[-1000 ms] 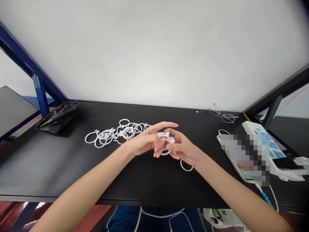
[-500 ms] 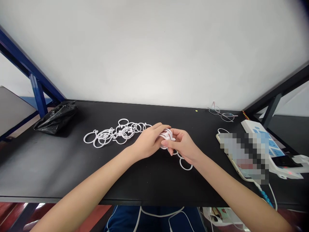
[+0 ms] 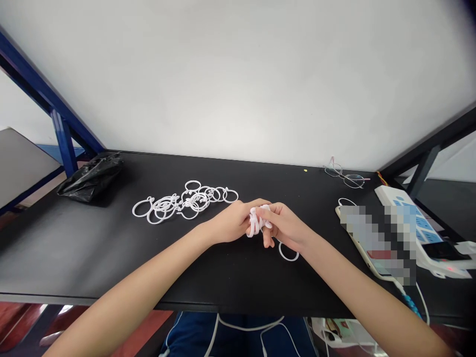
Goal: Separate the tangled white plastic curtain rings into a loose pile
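Observation:
Above the middle of the black table, my left hand (image 3: 231,222) curls around a small bunch of white plastic curtain rings (image 3: 254,225). My right hand (image 3: 288,225) meets it from the other side, thumb and fingers closed on the same bunch. Parts of the rings are hidden by the fingers. Just below my right wrist another white ring (image 3: 289,261) lies on the table, partly covered. To the left of my hands spreads a loose pile of several white rings (image 3: 199,202), each with a small eyelet.
A crumpled black plastic bag (image 3: 92,178) sits at the back left. Glasses (image 3: 353,180) lie at the back right, near a white power strip (image 3: 424,225). A phone (image 3: 366,258) with a cable is at right. Blue frame bars (image 3: 63,136) stand at left, a wall (image 3: 238,89) behind.
The bunch of rings has turned in my fingers and shows more openly. My left hand has shifted slightly, uncovering the pile's right end. The whole view has moved a little.

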`<state>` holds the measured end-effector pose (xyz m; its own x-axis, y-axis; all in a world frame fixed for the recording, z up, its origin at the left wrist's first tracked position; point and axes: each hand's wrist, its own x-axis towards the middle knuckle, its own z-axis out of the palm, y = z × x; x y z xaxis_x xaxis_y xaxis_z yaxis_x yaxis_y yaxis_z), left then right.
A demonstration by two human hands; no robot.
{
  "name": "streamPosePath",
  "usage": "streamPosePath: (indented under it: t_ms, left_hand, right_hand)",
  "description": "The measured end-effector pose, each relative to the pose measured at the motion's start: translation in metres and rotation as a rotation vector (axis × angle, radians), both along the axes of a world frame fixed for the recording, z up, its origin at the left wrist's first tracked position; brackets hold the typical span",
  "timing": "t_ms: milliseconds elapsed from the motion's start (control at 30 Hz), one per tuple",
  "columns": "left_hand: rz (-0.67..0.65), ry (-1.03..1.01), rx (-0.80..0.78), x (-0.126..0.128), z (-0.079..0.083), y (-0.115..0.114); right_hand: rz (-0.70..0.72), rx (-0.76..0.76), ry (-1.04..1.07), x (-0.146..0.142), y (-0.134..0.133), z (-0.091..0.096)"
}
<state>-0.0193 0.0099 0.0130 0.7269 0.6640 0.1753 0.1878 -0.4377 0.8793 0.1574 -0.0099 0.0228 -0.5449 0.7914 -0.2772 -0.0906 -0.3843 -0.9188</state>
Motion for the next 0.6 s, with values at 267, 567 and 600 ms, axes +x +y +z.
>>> streamPosePath:
  t_ms: [267,567,600]
  left_hand:
    - [-0.058,-0.131,-0.187,0.000,0.000,0.005]
    - [0.010,0.039,0.066,0.000,-0.001,0.000]
    - [0.010,0.034,0.064,0.000,-0.001,0.001]
  right_hand:
    - [0.127,0.090,0.061,0.004,0.000,0.010]
    - [0.078,-0.026,0.034,-0.002,-0.002,0.005]
    - [0.079,-0.021,0.030,-0.002,-0.001,0.005]
